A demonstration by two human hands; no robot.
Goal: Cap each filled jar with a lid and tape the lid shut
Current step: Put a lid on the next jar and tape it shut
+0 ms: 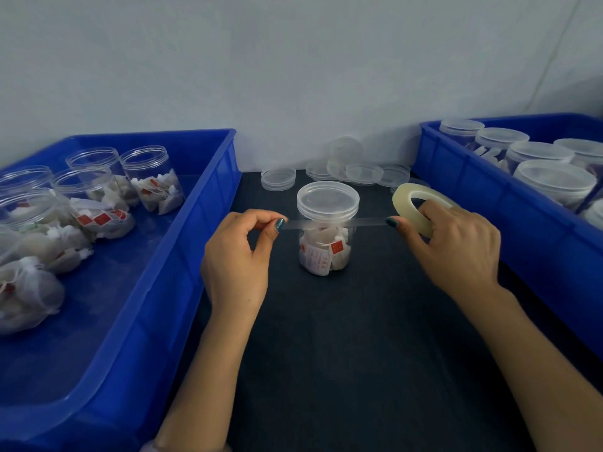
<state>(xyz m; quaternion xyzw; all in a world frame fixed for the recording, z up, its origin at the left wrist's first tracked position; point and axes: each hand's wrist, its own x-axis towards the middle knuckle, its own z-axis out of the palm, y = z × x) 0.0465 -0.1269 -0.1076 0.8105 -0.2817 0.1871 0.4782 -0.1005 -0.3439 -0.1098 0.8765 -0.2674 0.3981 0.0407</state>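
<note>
A clear jar [326,252] filled with white tea bags stands upright on the dark table, capped with a clear lid [328,199]. A strip of clear tape [329,223] stretches across the jar's front, just under the lid. My left hand [239,256] pinches the strip's free end to the left of the jar. My right hand [453,243] grips the tape roll [409,203] to the right of the jar, fingers through its hole.
The blue bin [182,256] on the left holds several open filled jars [151,177]. A second blue bin [489,197] on the right holds several capped jars [551,181]. Loose clear lids [346,168] lie at the back by the wall.
</note>
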